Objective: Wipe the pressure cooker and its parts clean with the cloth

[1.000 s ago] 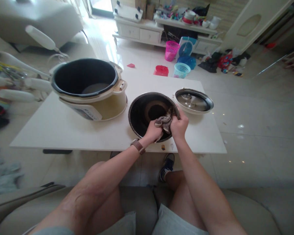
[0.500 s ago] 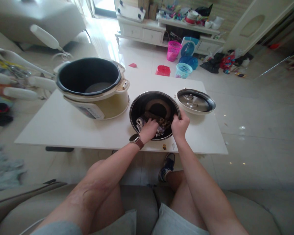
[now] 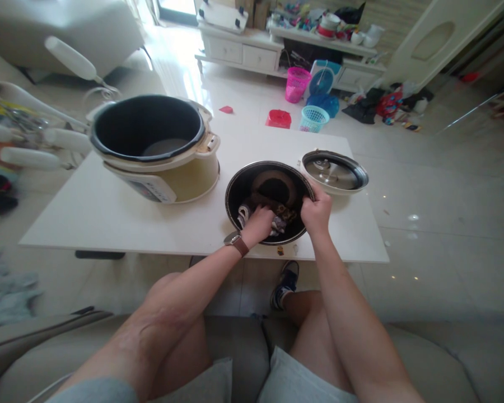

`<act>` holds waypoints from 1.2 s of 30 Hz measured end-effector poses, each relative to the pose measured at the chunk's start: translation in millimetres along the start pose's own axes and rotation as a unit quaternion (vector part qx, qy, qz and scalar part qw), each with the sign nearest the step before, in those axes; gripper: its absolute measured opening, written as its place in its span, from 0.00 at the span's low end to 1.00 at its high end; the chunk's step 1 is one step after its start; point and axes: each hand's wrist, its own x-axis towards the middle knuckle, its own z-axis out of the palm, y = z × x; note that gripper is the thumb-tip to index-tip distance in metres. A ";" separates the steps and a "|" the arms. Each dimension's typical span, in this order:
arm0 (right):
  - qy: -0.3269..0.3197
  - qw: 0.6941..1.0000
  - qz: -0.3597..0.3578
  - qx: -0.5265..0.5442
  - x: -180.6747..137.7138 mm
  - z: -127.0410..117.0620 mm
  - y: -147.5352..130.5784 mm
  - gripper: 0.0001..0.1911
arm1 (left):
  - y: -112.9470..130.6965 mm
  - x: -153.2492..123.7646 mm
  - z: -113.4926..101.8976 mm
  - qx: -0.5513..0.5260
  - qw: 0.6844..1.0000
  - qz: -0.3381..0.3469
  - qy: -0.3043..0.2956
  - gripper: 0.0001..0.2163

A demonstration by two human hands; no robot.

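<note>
A dark round inner pot [image 3: 231,193] is tilted toward me near the front edge of the white table [image 3: 159,229]. My right hand [image 3: 317,212] grips its right rim, thumb over the edge. Inside the pot, my left hand [image 3: 258,224] is closed on a patterned cloth [image 3: 279,224] pressed against the lower wall; its fingertips are partly hidden. To the left stands the cream electric cooker body [image 3: 197,182], open at the top with a dark interior. The cooker lid [image 3: 334,170] lies upside down behind and right of my right hand.
Two tiny objects, one a small yellowish figure [image 3: 280,251], lie at the table's front edge. A rack with white padded arms [image 3: 69,59] stands at the left. Beyond the table are a pink basket [image 3: 297,85], a light blue basket [image 3: 314,118] and a red stool [image 3: 279,118].
The pot has shifted slightly right and toward me, both hands moving with it. The left hand stays on the cloth inside, the right hand on the rim.
</note>
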 end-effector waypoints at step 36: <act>-0.013 1.000 -0.010 0.005 7.9 2.0 10.8 0.32 | -10.1 -5.7 -15.2 0.116 0.992 0.027 -0.034 0.16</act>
